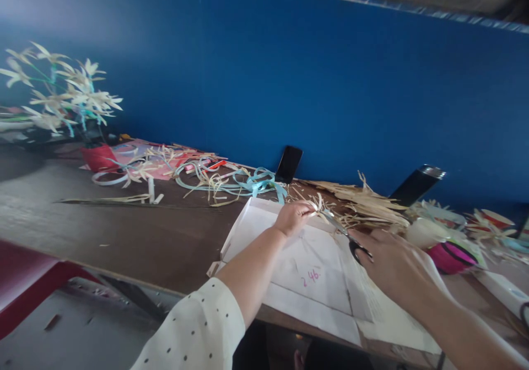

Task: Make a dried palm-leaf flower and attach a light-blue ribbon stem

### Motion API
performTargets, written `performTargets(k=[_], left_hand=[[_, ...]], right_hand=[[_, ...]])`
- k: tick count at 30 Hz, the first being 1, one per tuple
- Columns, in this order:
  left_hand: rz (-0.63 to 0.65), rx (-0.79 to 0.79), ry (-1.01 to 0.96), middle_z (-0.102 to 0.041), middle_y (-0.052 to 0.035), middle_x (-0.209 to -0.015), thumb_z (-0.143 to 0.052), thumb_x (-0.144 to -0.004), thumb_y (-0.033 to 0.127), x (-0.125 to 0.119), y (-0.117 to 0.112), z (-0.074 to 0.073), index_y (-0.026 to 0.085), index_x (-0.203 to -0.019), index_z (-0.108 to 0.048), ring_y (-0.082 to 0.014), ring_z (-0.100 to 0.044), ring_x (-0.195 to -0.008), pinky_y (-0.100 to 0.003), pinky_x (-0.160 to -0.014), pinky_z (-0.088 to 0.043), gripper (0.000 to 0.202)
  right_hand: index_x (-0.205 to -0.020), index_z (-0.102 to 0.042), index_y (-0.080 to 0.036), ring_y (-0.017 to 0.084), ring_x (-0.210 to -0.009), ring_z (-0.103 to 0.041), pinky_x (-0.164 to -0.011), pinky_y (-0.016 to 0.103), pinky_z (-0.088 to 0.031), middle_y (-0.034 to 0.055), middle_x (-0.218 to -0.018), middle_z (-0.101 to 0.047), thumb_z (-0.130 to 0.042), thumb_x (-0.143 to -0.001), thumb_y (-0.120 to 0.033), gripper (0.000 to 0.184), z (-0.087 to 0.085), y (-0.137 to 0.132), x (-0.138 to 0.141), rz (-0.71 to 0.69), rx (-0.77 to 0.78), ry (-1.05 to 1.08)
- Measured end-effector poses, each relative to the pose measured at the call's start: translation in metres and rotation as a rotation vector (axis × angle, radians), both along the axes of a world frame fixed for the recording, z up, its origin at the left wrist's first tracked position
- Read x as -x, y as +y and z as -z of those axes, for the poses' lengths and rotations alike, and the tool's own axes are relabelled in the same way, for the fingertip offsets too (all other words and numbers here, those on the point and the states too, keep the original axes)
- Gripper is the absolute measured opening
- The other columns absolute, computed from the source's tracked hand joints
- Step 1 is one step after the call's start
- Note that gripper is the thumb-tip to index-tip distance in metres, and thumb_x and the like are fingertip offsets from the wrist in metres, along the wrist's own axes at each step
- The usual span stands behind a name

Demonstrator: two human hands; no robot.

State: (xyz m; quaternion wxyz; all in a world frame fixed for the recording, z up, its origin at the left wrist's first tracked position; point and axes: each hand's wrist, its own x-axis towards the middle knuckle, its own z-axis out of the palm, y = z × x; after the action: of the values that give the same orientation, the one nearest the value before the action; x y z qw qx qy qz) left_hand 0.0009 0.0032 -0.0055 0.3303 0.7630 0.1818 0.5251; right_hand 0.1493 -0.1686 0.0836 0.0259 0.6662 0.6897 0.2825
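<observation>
My left hand (295,217) is closed in a pinch on a small pale flower of dried leaf strips (319,205), held over the far edge of an opened white cardboard box (285,282). In my right hand (386,260) is a pair of scissors (339,227) with dark handles, fingers wrapped round the grips. Its blades point left and reach the flower; whether they are parted I cannot tell. Pink handwritten figures mark the box. Straw-coloured trimmings lie just beyond the flower, near a heap of dried husks (359,195).
Along the blue wall (330,83) lean a phone (289,164) and a black flask (418,185). A red pot (99,158) with leaf flowers stands left. Light blue ribbon (258,181) lies mid-table. A magenta roll (451,257) sits right, beyond my right hand.
</observation>
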Motion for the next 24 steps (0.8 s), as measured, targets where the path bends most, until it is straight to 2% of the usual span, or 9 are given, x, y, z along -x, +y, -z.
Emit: performTargets(k=[4, 9, 17, 24], left_hand=[[0.004, 0.044, -0.021, -0.069, -0.0044, -0.084, -0.062, -0.076, 0.024, 0.0, -0.001, -0.001, 0.015, -0.073, -0.068, -0.013, -0.063, -0.079, -0.021, -0.074, -0.048, 0.011], [0.044, 0.069, -0.031, -0.068, -0.0046, -0.083, -0.062, -0.076, 0.025, 0.0, -0.002, -0.002, 0.015, -0.073, -0.068, -0.0129, -0.062, -0.079, -0.02, -0.073, -0.047, 0.012], [0.094, 0.067, -0.033, -0.068, -0.0046, -0.081, -0.062, -0.076, 0.022, 0.002, -0.006, -0.008, 0.014, -0.069, -0.066, -0.0122, -0.062, -0.076, -0.02, -0.072, -0.047, 0.011], [0.104, 0.106, 0.004, -0.068, -0.0052, -0.081, -0.064, -0.074, 0.026, 0.0, -0.003, -0.002, 0.014, -0.071, -0.068, -0.013, -0.062, -0.076, -0.021, -0.07, -0.047, 0.012]], right_hand=[[-0.112, -0.062, -0.034, 0.019, -0.073, -0.061, -0.05, 0.026, -0.037, 0.0015, -0.091, -0.066, -0.046, -0.084, -0.031, 0.032, 0.001, 0.0, -0.001, 0.057, 0.034, 0.096], [-0.115, -0.06, -0.037, 0.02, -0.08, -0.064, -0.057, 0.027, -0.044, -0.0007, -0.102, -0.066, -0.045, -0.084, -0.035, 0.035, 0.006, -0.002, -0.007, 0.092, 0.072, 0.2], [-0.116, -0.06, -0.033, 0.019, -0.076, -0.062, -0.06, 0.03, -0.043, 0.0025, -0.098, -0.066, -0.046, -0.083, -0.029, 0.036, 0.007, -0.003, -0.009, 0.049, -0.001, 0.067], [-0.114, -0.061, -0.03, 0.021, -0.077, -0.059, -0.067, 0.034, -0.039, 0.0039, -0.091, -0.065, -0.045, -0.085, -0.026, 0.034, 0.007, -0.004, -0.015, -0.003, -0.036, -0.04]])
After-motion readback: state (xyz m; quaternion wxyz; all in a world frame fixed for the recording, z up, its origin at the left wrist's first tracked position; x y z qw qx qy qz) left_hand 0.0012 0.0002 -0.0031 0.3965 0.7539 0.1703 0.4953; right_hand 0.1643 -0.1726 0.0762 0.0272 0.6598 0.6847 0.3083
